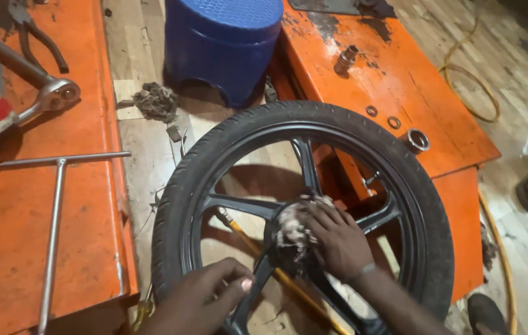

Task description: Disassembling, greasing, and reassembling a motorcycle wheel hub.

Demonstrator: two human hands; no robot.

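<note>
Head view, one frame. A black motorcycle wheel [301, 211] with tyre fitted fills the lower centre of the frame, leaning between two orange metal platforms.

Right hand [337, 239]: lies flat over the wheel's hub at centre, fingers together, pressing a wad of frayed whitish rag [294, 226] against the hub. The hub itself is hidden under hand and rag.

Left hand [205, 298]: at the bottom edge, fingers curled round a lower spoke, thumb on top; closed on the wheel.

A yellow-handled rod [264, 260] runs diagonally behind the spokes, below the hub.

Surroundings:
- Left platform [90, 236]: a long T-handle wrench [56, 205] lies on it; a ring spanner [40, 84] and pliers [40, 37] sit at upper left.
- Blue plastic stool [223, 46], top centre, on the floor between the platforms; a second clump of rag [155, 100] lies just left of it.
- Right platform [438, 111]: a metal socket [346, 59], two small washers [383, 116] and a bearing-like ring [417, 141] near the tyre's upper right.
</note>
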